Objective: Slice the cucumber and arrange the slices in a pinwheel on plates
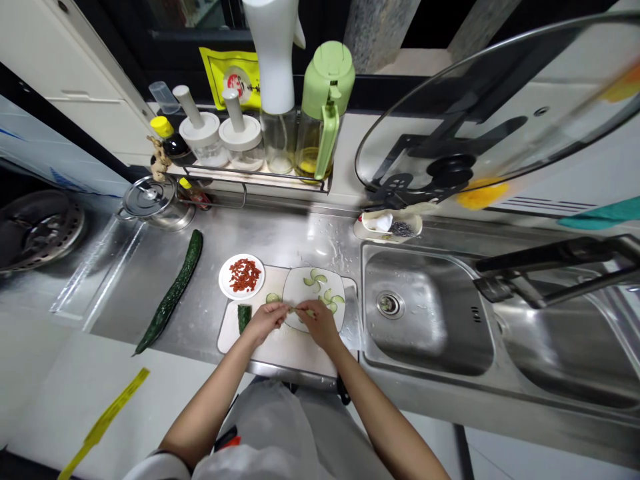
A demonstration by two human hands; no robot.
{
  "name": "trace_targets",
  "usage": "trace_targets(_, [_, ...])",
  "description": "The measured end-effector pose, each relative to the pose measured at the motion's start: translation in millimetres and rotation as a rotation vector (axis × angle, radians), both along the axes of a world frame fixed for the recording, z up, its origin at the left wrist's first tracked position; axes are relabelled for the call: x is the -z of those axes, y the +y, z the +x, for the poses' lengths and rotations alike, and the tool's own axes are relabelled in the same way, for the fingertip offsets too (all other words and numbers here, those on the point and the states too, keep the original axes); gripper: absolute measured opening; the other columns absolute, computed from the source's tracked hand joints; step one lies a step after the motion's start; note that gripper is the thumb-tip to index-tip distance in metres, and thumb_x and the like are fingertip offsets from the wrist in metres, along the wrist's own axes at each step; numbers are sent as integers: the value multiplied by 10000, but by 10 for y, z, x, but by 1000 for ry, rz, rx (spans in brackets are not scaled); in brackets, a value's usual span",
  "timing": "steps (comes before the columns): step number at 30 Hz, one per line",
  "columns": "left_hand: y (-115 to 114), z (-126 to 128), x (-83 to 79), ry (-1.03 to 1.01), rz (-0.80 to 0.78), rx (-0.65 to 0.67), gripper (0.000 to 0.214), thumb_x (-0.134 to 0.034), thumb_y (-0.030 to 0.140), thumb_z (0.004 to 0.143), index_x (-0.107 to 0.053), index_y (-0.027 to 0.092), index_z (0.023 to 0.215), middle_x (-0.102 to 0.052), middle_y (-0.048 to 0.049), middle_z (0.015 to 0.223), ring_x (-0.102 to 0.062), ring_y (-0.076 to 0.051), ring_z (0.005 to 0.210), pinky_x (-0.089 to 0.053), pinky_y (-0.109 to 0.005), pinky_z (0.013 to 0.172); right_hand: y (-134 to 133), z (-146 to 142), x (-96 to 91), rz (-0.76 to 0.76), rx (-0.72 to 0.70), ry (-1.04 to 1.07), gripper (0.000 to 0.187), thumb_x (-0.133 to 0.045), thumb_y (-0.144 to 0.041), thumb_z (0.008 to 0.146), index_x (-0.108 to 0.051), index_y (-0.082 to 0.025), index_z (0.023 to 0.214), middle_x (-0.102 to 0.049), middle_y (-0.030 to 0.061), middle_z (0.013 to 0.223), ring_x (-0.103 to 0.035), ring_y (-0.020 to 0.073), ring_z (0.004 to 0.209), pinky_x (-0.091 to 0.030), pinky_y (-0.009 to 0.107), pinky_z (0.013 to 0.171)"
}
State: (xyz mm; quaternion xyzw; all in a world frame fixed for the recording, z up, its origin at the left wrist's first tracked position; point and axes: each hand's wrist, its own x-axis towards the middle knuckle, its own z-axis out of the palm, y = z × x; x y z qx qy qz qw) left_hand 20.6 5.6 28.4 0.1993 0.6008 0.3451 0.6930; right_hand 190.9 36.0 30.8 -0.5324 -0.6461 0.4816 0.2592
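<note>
My left hand (pixel 266 321) and my right hand (pixel 318 322) meet over the white cutting board (pixel 280 350). Both pinch a thin pale cucumber slice (pixel 299 309) between their fingertips at the near edge of a white oval plate (pixel 300 283). Several cucumber slices (pixel 327 295) lie in a curve on that plate. One round slice (pixel 273 298) and a short cucumber stub (pixel 244 316) rest on the board beside my left hand. A small white dish of red goji berries (pixel 242 275) sits just left of the plate.
A whole long cucumber (pixel 173 291) lies on the steel counter at left. A lidded steel pot (pixel 153 201) and a rack of seasoning bottles (pixel 260 143) stand behind. A double sink (pixel 425 310) lies to the right, a glass pan lid (pixel 495 100) propped above it.
</note>
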Motion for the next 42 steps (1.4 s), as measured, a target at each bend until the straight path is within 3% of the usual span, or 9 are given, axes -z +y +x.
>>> trace_targets(5, [18,44,33,-218,-197,-38,472,-726,502,677,-647,129,954,-636,-41,706,-504,-50,504,-307,-157,463,0,34,-99,98,-73,26,139,-574,-315,825,-694,-246,822,-679,13,784,-578,177,823,-407,330,823])
trace_targets(11, [82,84,34,-349,-197,-123,364,-773,206,674,-670,129,1015,-662,-62,758,-581,-72,604,-388,-151,506,28,93,-168,131,-150,-31,142,-559,-296,839,-690,-243,820,-686,15,795,-594,173,809,-414,321,803])
trace_targets(16, [149,83,22,-290,-178,-194,370,-794,146,622,-692,119,976,-673,-49,723,-550,-50,552,-399,-158,525,74,122,-157,107,-164,-113,167,-542,-280,838,-683,-232,762,-690,6,760,-592,166,773,-401,305,783])
trace_targets(22, [175,56,121,-45,-22,-211,357,-814,276,544,-688,121,841,-668,-26,674,-563,-76,578,-344,-172,523,165,109,-83,70,-156,-205,190,-525,-250,828,-689,-222,737,-682,2,714,-580,179,771,-388,299,754])
trace_targets(29, [174,49,208,272,195,-134,284,-717,358,640,-640,138,802,-591,26,604,-469,-69,511,-319,-190,516,332,4,-3,57,-198,-510,193,-514,-264,849,-698,-251,792,-682,0,744,-557,189,875,-367,266,690])
trace_targets(35, [162,67,289,655,346,-27,163,-605,298,751,-637,168,845,-595,12,684,-528,-102,632,-407,-209,632,459,-121,24,59,-220,-650,187,-511,-262,860,-687,-253,796,-681,38,805,-497,230,967,-335,304,710])
trace_targets(42, [170,117,341,914,498,96,242,-535,202,805,-613,182,1033,-617,-20,783,-568,-144,740,-444,-264,731,534,-206,98,87,-256,-730,141,-514,-259,856,-648,-215,850,-676,57,852,-448,247,1014,-295,355,784])
